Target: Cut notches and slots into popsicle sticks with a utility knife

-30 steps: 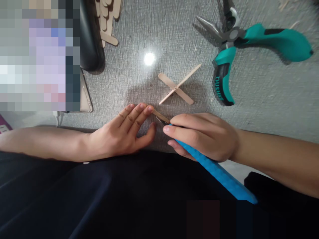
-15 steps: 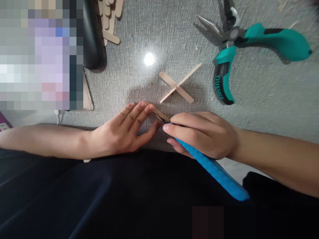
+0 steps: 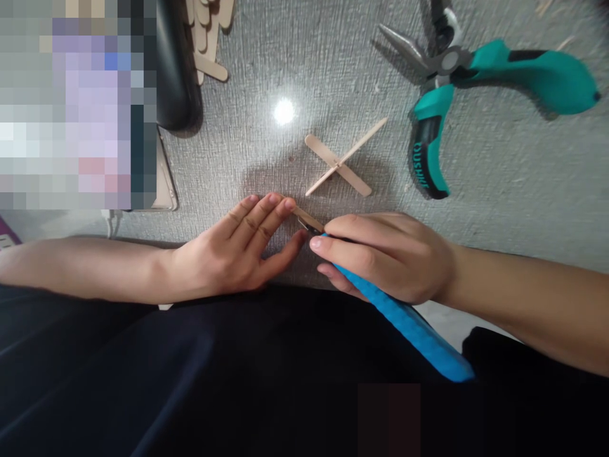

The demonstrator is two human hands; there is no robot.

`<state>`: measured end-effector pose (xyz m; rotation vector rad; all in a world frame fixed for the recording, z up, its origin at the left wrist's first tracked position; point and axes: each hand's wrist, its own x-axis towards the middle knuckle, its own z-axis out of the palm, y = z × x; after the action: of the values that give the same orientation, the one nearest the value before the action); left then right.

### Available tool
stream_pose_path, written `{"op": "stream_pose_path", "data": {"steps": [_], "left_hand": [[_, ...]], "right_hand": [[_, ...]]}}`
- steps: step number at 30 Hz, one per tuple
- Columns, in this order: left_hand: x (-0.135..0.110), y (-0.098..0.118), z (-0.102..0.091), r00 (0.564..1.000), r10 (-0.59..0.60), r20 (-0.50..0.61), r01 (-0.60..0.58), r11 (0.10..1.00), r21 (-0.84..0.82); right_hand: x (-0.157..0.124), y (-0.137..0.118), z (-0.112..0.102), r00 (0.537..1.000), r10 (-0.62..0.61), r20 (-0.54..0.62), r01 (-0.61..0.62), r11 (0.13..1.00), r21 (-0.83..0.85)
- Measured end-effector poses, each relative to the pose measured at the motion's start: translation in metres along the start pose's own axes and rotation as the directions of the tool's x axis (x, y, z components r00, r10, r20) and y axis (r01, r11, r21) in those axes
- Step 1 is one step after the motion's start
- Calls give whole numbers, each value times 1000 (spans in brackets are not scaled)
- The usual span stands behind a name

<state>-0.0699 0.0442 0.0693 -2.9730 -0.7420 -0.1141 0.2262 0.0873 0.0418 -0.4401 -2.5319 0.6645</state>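
In the head view, my left hand (image 3: pixel 238 244) lies at the table's near edge, its fingertips pressing on a wooden craft stick (image 3: pixel 305 216) and its thumb bent in close below. Much of that stick is covered by fingers. My right hand (image 3: pixel 387 257) is closed around a craft knife with a long blue handle (image 3: pixel 409 324), which slopes down to the right over my lap. The knife's dark metal tip is at the stick, between my two hands. Just beyond them, two crossed wooden sticks (image 3: pixel 352 174) form an X, one flat and one on edge.
Teal-and-black pliers (image 3: pixel 447 61) lie spread at the upper right. More craft sticks (image 3: pixel 212 66) are piled at the top, beside a black rounded case (image 3: pixel 178 76). A device edge (image 3: pixel 166 184) with a white cable (image 3: pixel 110 222) is at the left. Wood shavings lie at the upper right.
Hardly anything differs: the view has shifted slightly, while both hands, the knife and the craft stick keep nearly the same place.
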Motion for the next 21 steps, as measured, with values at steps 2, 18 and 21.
{"op": "stream_pose_path", "data": {"steps": [2, 18, 21], "left_hand": [[0, 0, 0, 1000, -1, 12, 1, 1000, 20], [-11, 8, 10, 998, -61, 3, 61, 993, -97], [-9, 7, 8, 1000, -28, 9, 28, 998, -53]], "right_hand": [[0, 1, -1, 1000, -15, 6, 15, 1000, 1], [1, -2, 0, 1000, 25, 16, -26, 1000, 2], [6, -1, -2, 1000, 15, 8, -15, 1000, 5]]}}
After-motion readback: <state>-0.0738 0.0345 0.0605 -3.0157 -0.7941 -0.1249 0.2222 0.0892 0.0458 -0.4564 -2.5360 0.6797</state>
